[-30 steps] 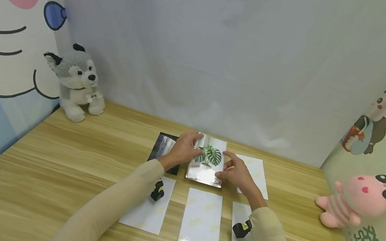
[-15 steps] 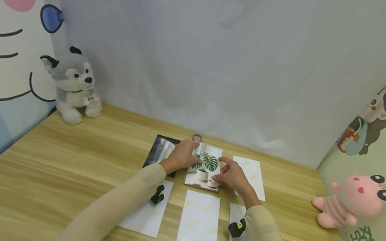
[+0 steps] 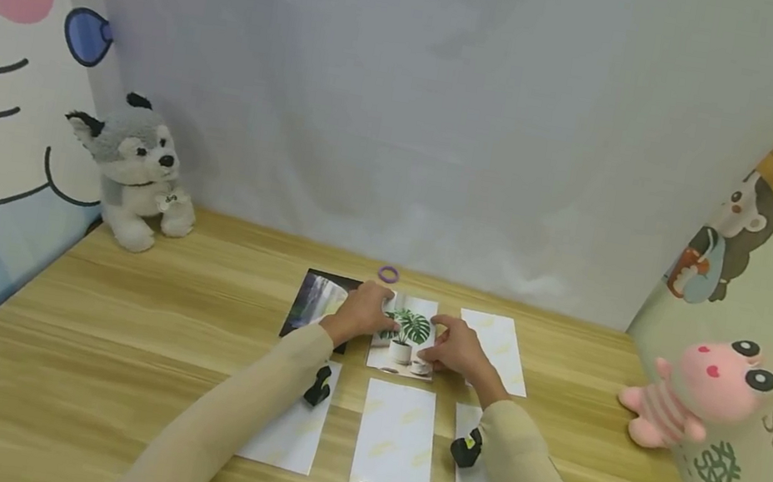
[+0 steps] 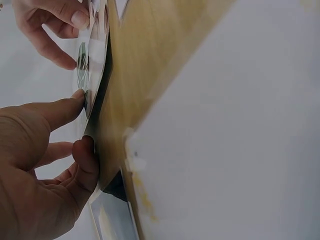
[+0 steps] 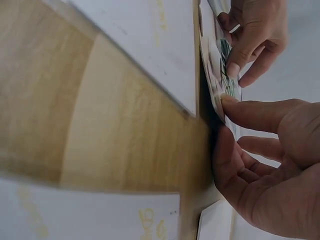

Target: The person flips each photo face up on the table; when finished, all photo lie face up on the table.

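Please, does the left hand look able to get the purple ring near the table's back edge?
Probably yes: the purple ring lies just beyond the left hand, uncovered. However, that hand pinches the potted-plant card, so it would likely let go first.

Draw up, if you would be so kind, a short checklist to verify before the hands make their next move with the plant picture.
1. Left hand pinches the plant picture at its edge: ok.
2. Right hand pinches the opposite edge: ok.
3. Plant picture has its printed side up: ok.
4. Whole plant picture is off the table: cannot tell.
5. Purple ring lies apart from the plant picture: ok, just beyond it.
6. Left hand is clear of the dark-edged picture: cannot tell; it overlaps it in the head view.
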The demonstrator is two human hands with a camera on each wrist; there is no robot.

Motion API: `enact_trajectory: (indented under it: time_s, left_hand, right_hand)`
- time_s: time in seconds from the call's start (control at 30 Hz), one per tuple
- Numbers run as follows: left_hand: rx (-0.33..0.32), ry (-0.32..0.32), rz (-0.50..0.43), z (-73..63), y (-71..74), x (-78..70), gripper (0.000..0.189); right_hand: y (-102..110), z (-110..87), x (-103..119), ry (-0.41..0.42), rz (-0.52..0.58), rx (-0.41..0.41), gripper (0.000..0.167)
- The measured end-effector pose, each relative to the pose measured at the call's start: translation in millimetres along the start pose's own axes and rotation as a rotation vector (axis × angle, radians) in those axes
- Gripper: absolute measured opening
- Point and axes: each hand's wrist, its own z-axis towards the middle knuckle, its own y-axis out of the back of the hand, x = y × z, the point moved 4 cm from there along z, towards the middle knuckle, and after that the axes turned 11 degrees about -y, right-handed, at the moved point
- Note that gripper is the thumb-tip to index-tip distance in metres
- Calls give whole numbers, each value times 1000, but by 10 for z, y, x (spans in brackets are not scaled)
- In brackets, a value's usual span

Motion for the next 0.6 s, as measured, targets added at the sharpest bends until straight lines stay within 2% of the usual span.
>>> enact_trajectory:
  time_s: [0.13,0.33,0.37,0.43,0.57,0.6]
  left_hand:
    - [13,-8,29,6,8,-4,62]
    - [39,31,45,45,10,7,58]
    - [22,9,59,83,-36,66,57]
    - [25,10,77,93,-40,62,52]
    - [4,10,92,62,-30,33,48]
    - [19,38,87,18,18,-33,46]
  right_hand:
    - [-25,18,28,-12,-104,-46,68]
    - [-28,-7,98,-31,-210,-88,70]
    - [-26,-13,108,-33,-222,-91,70]
    - [-28,-28,124,-37,-243,-92,70]
    - [-35,-43,129,-46,-281,-111,67]
    - [-38,-46,127,-43,-289,-117,66]
